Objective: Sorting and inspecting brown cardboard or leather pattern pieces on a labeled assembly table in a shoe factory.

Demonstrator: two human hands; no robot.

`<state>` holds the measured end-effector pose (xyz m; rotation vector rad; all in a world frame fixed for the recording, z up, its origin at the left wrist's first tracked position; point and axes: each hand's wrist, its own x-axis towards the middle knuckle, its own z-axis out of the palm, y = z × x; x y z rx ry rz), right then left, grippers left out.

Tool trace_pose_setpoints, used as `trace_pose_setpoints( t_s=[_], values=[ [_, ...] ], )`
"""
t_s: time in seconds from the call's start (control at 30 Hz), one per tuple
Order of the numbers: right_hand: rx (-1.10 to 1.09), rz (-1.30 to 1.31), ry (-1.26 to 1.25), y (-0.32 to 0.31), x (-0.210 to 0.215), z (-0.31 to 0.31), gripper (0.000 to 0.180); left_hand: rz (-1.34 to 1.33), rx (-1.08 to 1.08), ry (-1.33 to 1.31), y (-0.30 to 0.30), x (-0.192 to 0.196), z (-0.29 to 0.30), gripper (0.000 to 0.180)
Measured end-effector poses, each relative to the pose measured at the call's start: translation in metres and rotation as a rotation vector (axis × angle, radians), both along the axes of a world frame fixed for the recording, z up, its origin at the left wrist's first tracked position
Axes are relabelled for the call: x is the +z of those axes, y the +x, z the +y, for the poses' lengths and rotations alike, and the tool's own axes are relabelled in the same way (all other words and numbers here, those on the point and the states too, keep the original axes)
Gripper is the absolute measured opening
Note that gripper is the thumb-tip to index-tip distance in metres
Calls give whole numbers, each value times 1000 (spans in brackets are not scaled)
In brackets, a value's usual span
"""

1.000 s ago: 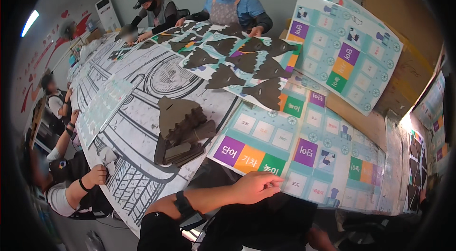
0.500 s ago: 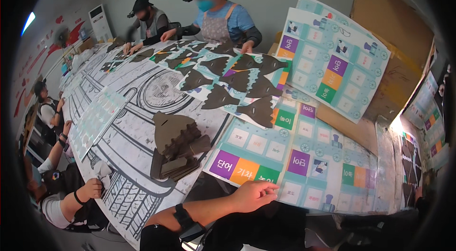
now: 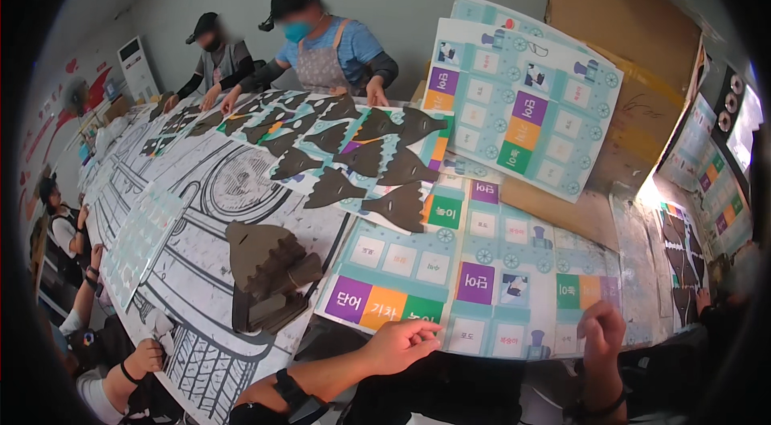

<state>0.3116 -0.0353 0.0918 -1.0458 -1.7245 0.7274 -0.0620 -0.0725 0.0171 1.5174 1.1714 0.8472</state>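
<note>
My left hand (image 3: 405, 345) rests at the near edge of a large printed sheet (image 3: 414, 252) with pastel train pictures and coloured blocks. Its fingers are stretched out loosely, and nothing is in them. Over the sheet's near right part, my right hand (image 3: 602, 337) is raised with loosely bent fingers, holding nothing that I can see. Left of the sheet stands a stack of dark, fan-shaped cut-outs (image 3: 269, 268) with scalloped edges. More such dark cut-outs (image 3: 329, 188) lie spread over printed sheets beyond it.
Two printed boards (image 3: 554, 116) lean against a brown cardboard box (image 3: 618, 39) at the right. Across the table, two people (image 3: 329, 55) handle sheets. Other people's arms (image 3: 148, 357) reach in at the left, near a pale sheet (image 3: 144, 240). Dark cut-outs (image 3: 683, 256) lie far right.
My right hand has come into view above the near right of the sheet. My left hand stays by the sheet's near edge. The whole view has turned slightly to the right.
</note>
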Motion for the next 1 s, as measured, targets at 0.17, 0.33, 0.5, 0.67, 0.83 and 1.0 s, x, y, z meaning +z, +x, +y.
trace_pose_setpoints(
  t_s=[0.17, 0.33, 0.5, 0.67, 0.83, 1.0],
  values=[
    [-119, 537, -242, -9, -46, 42, 5, 5, 13, 52, 6, -2, 2, 35],
    [-161, 646, -280, -1, -88, 69, 5, -1, 30, 59, 13, -7, 18, 34],
    [-168, 576, -310, 2, -94, 74, 6, -218, 105, -227, 31, 23, 41, 30],
    [-198, 325, -317, -3, -94, 74, 3, -98, 65, -23, 37, 48, 80, 30],
    [-249, 265, -248, 4, -105, 66, 2, -233, 328, 111, 42, 16, 116, 24],
    [-241, 261, -251, -3, -91, 57, 5, -158, 359, 309, 44, -3, 110, 20]
  ],
)
